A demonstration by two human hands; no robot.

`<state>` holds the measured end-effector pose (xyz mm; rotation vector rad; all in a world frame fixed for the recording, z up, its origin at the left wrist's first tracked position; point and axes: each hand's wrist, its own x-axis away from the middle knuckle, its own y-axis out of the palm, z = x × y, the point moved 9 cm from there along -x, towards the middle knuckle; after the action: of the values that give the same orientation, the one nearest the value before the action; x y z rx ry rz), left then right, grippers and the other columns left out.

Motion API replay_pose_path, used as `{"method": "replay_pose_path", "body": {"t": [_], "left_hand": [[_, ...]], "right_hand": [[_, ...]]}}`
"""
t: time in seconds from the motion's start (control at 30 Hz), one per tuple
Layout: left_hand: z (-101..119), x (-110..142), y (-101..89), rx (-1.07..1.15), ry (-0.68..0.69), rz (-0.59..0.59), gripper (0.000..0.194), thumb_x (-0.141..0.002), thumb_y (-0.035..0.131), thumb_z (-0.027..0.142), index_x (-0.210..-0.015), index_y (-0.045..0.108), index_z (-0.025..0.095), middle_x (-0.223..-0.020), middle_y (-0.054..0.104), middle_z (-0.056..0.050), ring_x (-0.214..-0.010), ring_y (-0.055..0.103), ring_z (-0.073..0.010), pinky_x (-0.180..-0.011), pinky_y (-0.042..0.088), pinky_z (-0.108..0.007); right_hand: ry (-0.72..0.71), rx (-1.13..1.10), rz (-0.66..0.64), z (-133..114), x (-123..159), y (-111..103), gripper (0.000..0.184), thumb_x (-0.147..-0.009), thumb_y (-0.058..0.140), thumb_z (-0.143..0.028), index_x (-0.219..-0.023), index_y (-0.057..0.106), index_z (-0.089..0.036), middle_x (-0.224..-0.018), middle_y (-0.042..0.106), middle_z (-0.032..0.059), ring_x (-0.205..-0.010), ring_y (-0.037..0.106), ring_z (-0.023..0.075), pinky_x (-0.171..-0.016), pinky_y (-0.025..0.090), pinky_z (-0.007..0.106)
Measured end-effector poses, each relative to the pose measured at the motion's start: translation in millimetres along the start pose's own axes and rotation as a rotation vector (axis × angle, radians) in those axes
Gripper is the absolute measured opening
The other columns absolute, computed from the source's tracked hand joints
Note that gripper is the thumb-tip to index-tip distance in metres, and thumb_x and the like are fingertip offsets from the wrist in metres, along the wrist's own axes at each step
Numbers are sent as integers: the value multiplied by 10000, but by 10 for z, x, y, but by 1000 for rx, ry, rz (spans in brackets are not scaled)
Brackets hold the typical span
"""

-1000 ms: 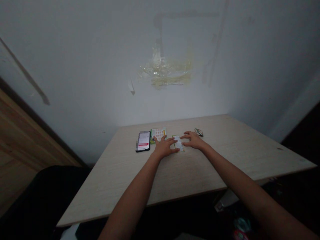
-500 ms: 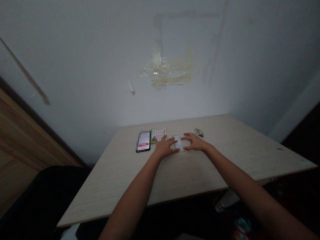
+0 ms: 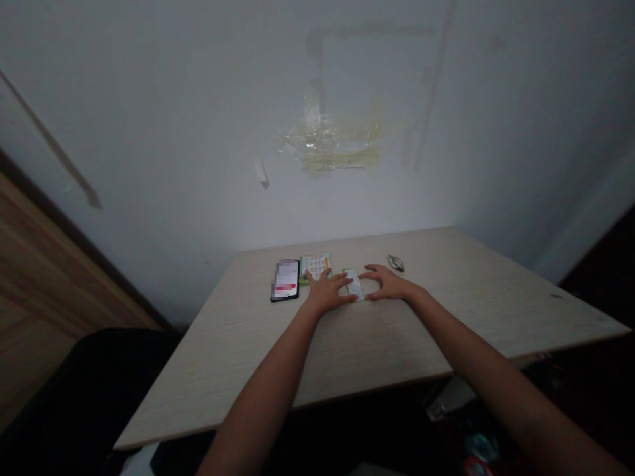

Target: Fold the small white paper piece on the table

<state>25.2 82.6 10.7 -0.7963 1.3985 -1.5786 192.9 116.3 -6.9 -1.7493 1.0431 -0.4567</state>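
Note:
A small printed card or packet (image 3: 355, 285) lies flat on the pale wooden table (image 3: 367, 350) between my two hands. My left hand (image 3: 327, 291) is spread, its thumb and a finger at the card's left edge and other fingers reaching over a printed colourful sheet (image 3: 316, 266). On the other side, my right hand (image 3: 387, 283) has its fingers apart, with fingertips at or close to the card's right edge. From this angle I cannot tell how firmly the fingertips touch it.
A phone (image 3: 286, 280) with a lit screen lies left of the sheet. Behind my right hand is a small crumpled packet (image 3: 395, 262). The wall (image 3: 198, 132) with peeling tape (image 3: 337, 149) rises at the table's back edge. A dark chair-like shape (image 3: 99, 390) stands at left.

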Motion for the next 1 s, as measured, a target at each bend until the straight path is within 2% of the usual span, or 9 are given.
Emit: {"method": "replay_pose_path", "body": {"t": [0.47, 0.53, 0.73, 0.87, 1.0], "left_hand": [[-28, -30, 37, -17, -5, 17, 662, -816, 457, 802, -1398, 494, 489, -1551, 440, 61, -1470, 222, -416, -1026, -57, -854], [-24, -28, 33, -12, -3, 19, 665, -816, 458, 800, -1401, 494, 485, -1551, 441, 56, -1469, 219, -423, -1029, -60, -851], [-4, -17, 19, 13, 5, 12, 665, -818, 463, 794, -1399, 499, 473, -1550, 443, 51, -1468, 220, -424, -1018, -74, -856], [-5, -22, 21, 11, 0, 12, 665, -819, 473, 787, -1402, 497, 468, -1553, 438, 51, -1470, 216, -424, -1013, -84, -857], [-1, -24, 30, 2, -4, 0, 674, -817, 468, 793, -1410, 487, 471, -1560, 428, 51, -1476, 205, -421, -1025, -79, -849]], "right_hand": [[-46, -63, 22, 49, 1, 22, 778, -651, 822, -576, -1348, 609, -307, -1534, 407, 116, -1420, 355, 352, -1171, 279, 535], [-64, -99, 57, 50, 6, -10, 719, -660, 825, -559, -1307, 643, -302, -1504, 442, 119, -1401, 386, 340, -1161, 302, 524], [-143, -204, 134, 19, 20, -102, 283, -840, 694, -447, -1039, 776, -264, -1346, 588, 105, -1260, 541, 274, -1102, 390, 472], [-142, -189, 179, 41, 5, -112, 213, -858, 673, -403, -949, 800, -258, -1307, 621, 101, -1214, 569, 267, -1087, 406, 467], [-122, -146, 233, 106, -32, -110, 207, -869, 664, -402, -951, 802, -273, -1278, 643, 89, -1200, 577, 266, -1087, 409, 469]]}}
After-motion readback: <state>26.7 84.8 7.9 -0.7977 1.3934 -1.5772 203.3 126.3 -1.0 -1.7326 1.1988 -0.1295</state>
